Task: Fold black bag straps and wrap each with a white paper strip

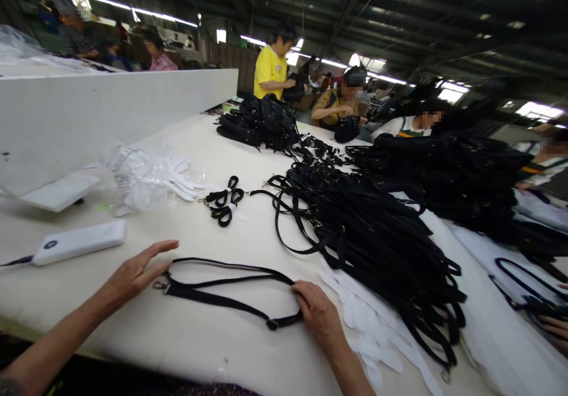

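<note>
A black shoulder strap (208, 296) lies in a long loop across the white table before me, with a metal clasp (160, 286) at its left end and a slider buckle (272, 324) near its right end. My right hand (317, 310) has its fingers closed around the right end of the loop. At the other end is my left hand (135, 274), fingers stretched out and apart, the lower fingertips at the strap beside the clasp. Beyond the loop lie bundled black straps (226, 200) tied with white paper bands.
A big heap of black straps (368, 230) covers the right side, white paper strips (364, 319) beside it. Black bags (261, 121) are piled farther back. Clear plastic (137, 174) and a white power bank (82, 242) lie left. Several people work beyond; another person's hand (557, 328) shows far right.
</note>
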Demonstrator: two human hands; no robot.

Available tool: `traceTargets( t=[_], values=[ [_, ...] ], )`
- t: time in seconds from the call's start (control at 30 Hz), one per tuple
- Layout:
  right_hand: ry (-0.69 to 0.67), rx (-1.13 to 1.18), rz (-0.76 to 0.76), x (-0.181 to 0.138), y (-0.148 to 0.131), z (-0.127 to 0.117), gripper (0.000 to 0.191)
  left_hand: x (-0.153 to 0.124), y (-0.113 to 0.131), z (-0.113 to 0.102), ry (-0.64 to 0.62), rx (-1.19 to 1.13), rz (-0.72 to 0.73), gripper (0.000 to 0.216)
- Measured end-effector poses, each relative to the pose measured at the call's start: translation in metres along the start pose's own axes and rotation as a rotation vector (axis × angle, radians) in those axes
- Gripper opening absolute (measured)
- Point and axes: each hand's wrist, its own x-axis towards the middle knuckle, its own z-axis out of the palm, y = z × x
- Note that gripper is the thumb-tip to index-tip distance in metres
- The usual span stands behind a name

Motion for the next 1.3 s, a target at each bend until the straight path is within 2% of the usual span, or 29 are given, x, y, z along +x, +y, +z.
traceTargets(
  t=[0.1, 0.2, 0.43, 0.57, 0.67, 0.87, 1.1, 1.2, 1.3],
  values=[
    [0.02, -0.003, -0.009, 0.0, 0.001, 0.001, 0.023, 0.004, 0.013, 0.008, -0.057, 0.127, 0.094, 0.06],
    [0.02, -0.011, -0.005, -0.002, -0.004, -0.002, 0.025, 0.003, 0.033, 0.028, -0.078, 0.198, 0.246, 0.059],
    [0.004, -0.056, 0.038, -0.002, -0.014, -0.006, 0.022, -0.008, 0.089, 0.081, -0.087, 0.24, 0.483, 0.033],
    [0.024, -0.1, 0.097, -0.003, -0.015, -0.002, 0.018, -0.01, 0.098, 0.104, -0.111, 0.285, 0.519, 0.013],
    [0.058, -0.105, 0.139, -0.003, -0.014, -0.001, 0.024, -0.01, 0.091, 0.103, -0.106, 0.301, 0.481, 0.015],
    [0.036, -0.081, 0.131, 0.001, -0.019, -0.001, 0.029, -0.001, 0.077, 0.076, -0.126, 0.321, 0.371, 0.011],
    [0.008, -0.042, 0.178, 0.002, -0.028, -0.004, 0.054, 0.016, 0.071, 0.073, -0.303, 0.18, 0.351, 0.01],
    [-0.019, -0.059, 0.145, 0.005, -0.028, -0.005, 0.052, 0.016, 0.071, 0.078, -0.262, 0.121, 0.381, 0.013],
    [-0.045, -0.061, 0.038, 0.019, -0.032, 0.001, 0.048, 0.011, 0.076, 0.083, -0.184, 0.101, 0.405, 0.014]
  ],
)
